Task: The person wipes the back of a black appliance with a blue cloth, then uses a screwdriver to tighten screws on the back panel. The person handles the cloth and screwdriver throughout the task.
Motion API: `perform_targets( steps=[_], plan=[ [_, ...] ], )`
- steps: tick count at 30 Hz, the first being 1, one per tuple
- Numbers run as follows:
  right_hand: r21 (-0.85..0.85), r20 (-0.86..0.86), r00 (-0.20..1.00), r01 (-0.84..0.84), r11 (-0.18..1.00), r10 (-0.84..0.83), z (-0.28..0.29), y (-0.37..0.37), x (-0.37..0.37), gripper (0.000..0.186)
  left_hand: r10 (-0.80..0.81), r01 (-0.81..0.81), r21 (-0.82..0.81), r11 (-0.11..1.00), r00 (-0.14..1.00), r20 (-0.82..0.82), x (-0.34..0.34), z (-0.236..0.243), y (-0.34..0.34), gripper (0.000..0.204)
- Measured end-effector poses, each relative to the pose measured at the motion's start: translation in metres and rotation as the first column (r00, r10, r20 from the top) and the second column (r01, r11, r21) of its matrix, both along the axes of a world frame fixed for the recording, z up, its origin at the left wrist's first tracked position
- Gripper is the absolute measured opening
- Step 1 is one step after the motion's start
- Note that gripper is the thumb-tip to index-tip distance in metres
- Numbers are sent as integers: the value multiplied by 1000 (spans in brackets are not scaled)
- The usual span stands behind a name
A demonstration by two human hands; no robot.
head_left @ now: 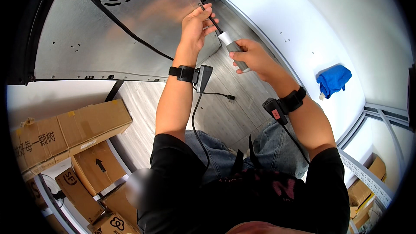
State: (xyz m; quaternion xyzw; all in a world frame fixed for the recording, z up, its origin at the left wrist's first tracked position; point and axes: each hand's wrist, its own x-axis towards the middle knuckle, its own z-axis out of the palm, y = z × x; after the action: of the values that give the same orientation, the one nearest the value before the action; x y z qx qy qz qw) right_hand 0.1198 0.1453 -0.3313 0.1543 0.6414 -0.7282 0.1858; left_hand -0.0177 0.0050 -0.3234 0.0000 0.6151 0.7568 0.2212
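Pale wood-look floor [141, 112] runs between a large sheet-metal panel [125, 47] on the left and a white surface [286, 21] on the right, where a crumpled blue cloth [333, 80] lies. Cardboard boxes [97, 125] stand at lower left.

Slipping looks like the likeliest trouble: if the right hand [253, 56] pushes off-line, the screwdriver [237, 52] could skid sideways and scratch the metal or jab the left fingers, which sit so far forward on its line. Poor aim is another risk, since the left hand [195, 28] hides part of the shaft from above. A loose black cable [125, 28] across the panel and a plug [231, 98] on the floor might snag an arm or a foot.

As for the screwdriver, its grey-and-white handle is wrapped by the right thumb and curled fingers, and its dark shaft slants up and left, past the left fingers near the panel's edge. Left thumb and forefinger come together beside the shaft, the others looser and spread; whether they pinch the shaft or a small metal piece, I cannot tell.
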Motion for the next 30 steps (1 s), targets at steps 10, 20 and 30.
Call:
perform_targets(
  steps=[10, 20, 30],
  plan=[
    [-6, 4, 1000, 27, 1000, -27, -4, 5, -1, 28, -13, 14, 157, 987, 1000, -8, -5, -11, -5, 30],
    [-46, 9, 1000, 22, 999, -21, -1, 8, -1, 20, 19, -14, 179, 984, 999, -31, -5, -16, -2, 30],
    [-79, 36, 999, 10, 997, -7, -1, 14, -4, 17, 22, -13, 195, 981, 999, -44, -5, -18, -2, 30]
  ],
)
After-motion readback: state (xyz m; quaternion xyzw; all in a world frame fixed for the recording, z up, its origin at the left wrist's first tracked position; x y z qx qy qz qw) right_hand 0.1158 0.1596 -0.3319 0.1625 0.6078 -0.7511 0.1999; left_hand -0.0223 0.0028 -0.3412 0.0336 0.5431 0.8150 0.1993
